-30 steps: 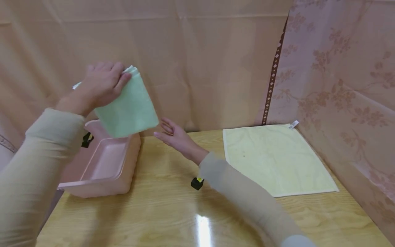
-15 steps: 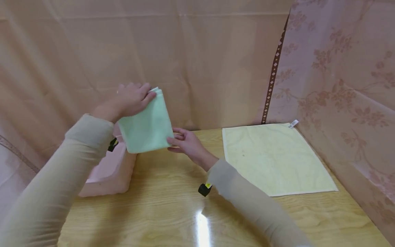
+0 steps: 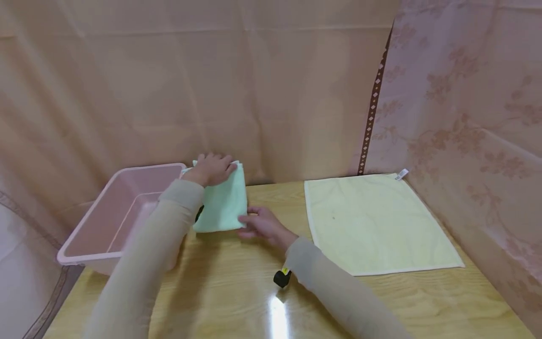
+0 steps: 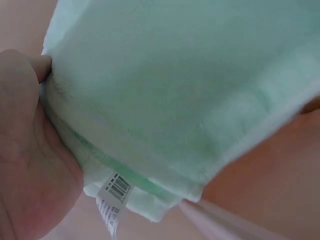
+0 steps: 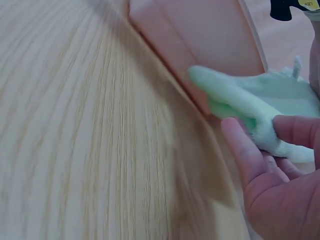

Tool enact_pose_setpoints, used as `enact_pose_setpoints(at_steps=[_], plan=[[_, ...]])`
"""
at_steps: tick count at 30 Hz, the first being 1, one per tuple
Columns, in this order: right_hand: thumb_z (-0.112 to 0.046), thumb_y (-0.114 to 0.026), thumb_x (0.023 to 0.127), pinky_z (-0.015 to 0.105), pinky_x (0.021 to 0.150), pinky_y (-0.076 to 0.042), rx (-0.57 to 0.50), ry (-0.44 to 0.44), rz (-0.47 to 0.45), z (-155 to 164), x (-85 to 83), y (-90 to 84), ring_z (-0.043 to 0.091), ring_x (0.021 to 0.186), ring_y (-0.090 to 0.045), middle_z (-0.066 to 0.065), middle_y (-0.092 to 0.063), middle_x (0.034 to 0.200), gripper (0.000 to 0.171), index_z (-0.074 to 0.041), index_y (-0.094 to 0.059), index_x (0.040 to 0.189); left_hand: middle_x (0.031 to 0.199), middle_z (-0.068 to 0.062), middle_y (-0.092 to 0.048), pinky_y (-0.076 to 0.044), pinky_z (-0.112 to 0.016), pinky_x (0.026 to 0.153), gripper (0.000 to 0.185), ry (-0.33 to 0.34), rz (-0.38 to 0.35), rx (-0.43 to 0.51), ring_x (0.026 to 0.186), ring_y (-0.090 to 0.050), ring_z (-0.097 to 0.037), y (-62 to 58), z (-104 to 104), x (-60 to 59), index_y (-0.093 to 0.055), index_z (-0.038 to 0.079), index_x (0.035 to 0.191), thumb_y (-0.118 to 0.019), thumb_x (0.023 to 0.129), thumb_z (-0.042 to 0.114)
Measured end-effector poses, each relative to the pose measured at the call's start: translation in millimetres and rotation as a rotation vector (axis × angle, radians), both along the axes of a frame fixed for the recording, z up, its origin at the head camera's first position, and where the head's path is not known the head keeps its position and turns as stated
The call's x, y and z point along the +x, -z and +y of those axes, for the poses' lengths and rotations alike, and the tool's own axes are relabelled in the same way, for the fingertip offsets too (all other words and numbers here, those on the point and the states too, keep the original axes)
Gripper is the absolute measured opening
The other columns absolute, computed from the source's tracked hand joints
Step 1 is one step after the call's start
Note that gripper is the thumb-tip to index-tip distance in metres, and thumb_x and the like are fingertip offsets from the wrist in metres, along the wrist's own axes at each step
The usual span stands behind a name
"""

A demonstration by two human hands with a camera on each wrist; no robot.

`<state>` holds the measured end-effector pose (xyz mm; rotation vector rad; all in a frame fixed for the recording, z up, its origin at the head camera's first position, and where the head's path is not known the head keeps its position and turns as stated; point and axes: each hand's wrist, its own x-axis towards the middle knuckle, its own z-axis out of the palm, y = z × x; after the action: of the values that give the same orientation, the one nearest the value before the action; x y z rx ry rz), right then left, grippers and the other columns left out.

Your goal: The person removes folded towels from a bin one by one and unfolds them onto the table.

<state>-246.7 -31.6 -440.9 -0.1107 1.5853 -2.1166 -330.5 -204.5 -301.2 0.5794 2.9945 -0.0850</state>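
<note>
A folded mint-green towel (image 3: pixel 224 202) hangs just above the table, right of the pink basin. My left hand (image 3: pixel 213 169) grips its upper edge; in the left wrist view the thumb lies on the near face of the towel (image 4: pixel 150 100), and a white label (image 4: pixel 114 195) dangles from its layered edge. At the lower right corner my right hand (image 3: pixel 264 225) pinches the cloth. The right wrist view shows that hand (image 5: pixel 280 185) with its thumb over the towel's folded edge (image 5: pixel 250 107) and fingers beneath.
The pink basin (image 3: pixel 91 257) stands at the table's left. A pale yellow towel (image 3: pixel 377 223) lies spread flat at the right, with a white tag (image 3: pixel 402 174) at its far corner. Curtains (image 3: pixel 296 94) hang behind the wooden table (image 3: pixel 237 292).
The left hand has carried the green towel right and down, from over the basin to beside it. The right hand, apart from the towel a second ago, now holds its corner.
</note>
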Motion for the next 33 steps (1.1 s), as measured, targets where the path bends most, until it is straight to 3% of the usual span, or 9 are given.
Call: enact_pose_setpoints(at_steps=[4,10,17,25,33], plan=[[-0.004,-0.064,0.098,0.039,0.078,-0.060,0.040,-0.044,-0.012,2.1,3.4,7.7,0.041,0.105,-0.069,0.018,-0.073,0.100,0.036,0.008,-0.056,0.131,0.140,-0.024,-0.053,-0.029,-0.062,0.103,0.047,-0.022,-0.017,-0.002,0.129,-0.044,-0.045,16.7,-0.3,5.1,-0.048,0.009,0.142,-0.031,0.111,0.039],[-0.005,-0.063,0.100,0.041,0.078,-0.060,0.053,-0.118,-0.037,-2.9,13.1,15.2,0.038,0.100,-0.071,0.024,-0.073,0.101,0.032,0.007,-0.056,0.128,0.140,-0.027,-0.053,-0.029,-0.063,0.104,0.044,-0.054,0.002,-0.054,0.130,-0.044,-0.047,31.3,-8.5,16.3,-0.050,0.006,0.140,-0.033,0.111,0.035],[-0.003,-0.063,0.099,0.037,0.066,-0.061,0.101,-0.052,-0.070,-9.9,13.7,20.0,0.024,0.070,-0.072,0.023,-0.072,0.084,0.048,0.005,-0.043,0.142,0.132,-0.027,-0.053,-0.031,-0.062,0.101,0.048,-0.043,0.031,-0.052,0.126,-0.043,-0.046,60.6,-13.4,5.0,-0.049,0.005,0.135,-0.033,0.110,0.042],[-0.002,-0.063,0.099,0.037,0.063,-0.061,0.158,-0.053,-0.057,-7.0,14.6,21.8,0.020,0.061,-0.069,0.020,-0.070,0.077,0.049,0.002,-0.044,0.143,0.126,-0.025,-0.052,-0.034,-0.058,0.097,0.046,-0.041,0.092,-0.072,0.122,-0.044,-0.043,68.2,-3.7,16.6,-0.045,0.003,0.127,-0.030,0.110,0.043],[-0.003,-0.061,0.100,0.038,0.062,-0.061,0.191,-0.047,-0.043,8.4,12.2,22.4,0.022,0.062,-0.070,0.021,-0.070,0.080,0.047,0.000,-0.044,0.143,0.127,-0.023,-0.048,-0.033,-0.059,0.096,0.048,-0.043,0.143,-0.033,0.122,-0.041,-0.043,81.8,4.5,13.0,-0.042,0.006,0.131,-0.030,0.109,0.047]])
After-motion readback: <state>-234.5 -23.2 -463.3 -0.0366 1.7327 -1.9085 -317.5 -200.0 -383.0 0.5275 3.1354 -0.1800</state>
